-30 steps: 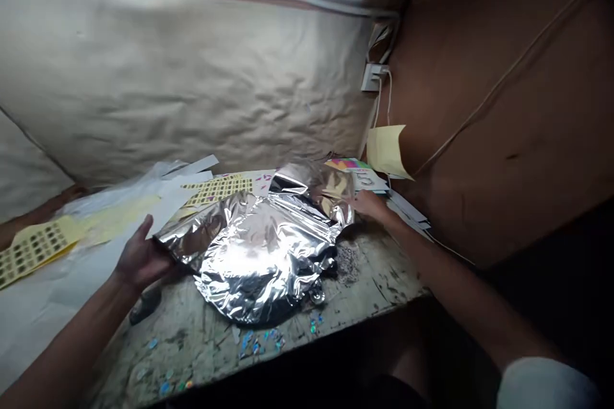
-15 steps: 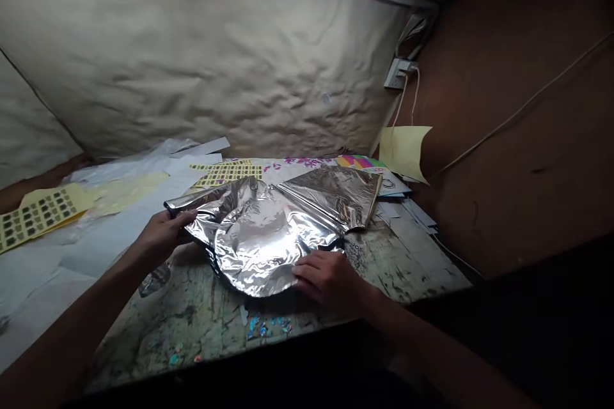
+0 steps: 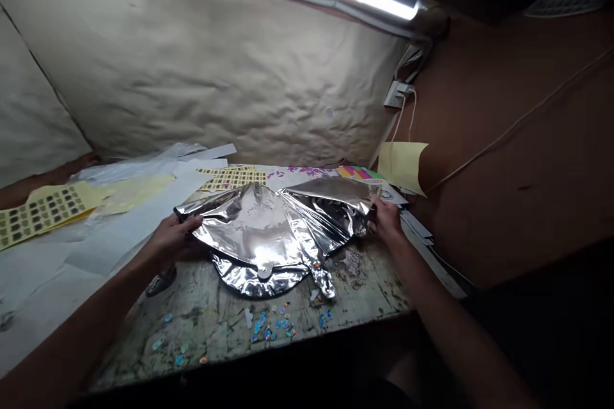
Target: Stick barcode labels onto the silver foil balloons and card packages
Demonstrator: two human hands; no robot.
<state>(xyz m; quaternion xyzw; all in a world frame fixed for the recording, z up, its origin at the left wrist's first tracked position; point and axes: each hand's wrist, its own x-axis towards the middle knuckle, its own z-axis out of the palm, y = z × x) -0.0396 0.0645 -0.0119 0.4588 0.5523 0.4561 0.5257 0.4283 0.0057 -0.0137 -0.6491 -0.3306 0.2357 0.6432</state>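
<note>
A shiny silver foil balloon, flat and creased, spreads across the worktable between my hands. Its rounded lower edge curves towards me, and a narrow tail of foil hangs at the lower right. My left hand is closed on its left edge, thumb on top. At the far right edge, my right hand pinches the foil; part of its fingers is hidden. A small pale tab with a hole shows on the lower front of the foil. Tiny shiny blue sequins lie scattered on the table below it.
Yellow sticker sheets and white paper cover the left side. Behind the foil lies another printed yellow sheet. A yellow paper hangs at the right wall, under a socket with cables. The worktable ends close to me.
My right hand has moved from the lower front edge up and right to the far right edge. The foil's top layer has shifted, exposing the tail and more sequins. My left hand keeps its hold.
</note>
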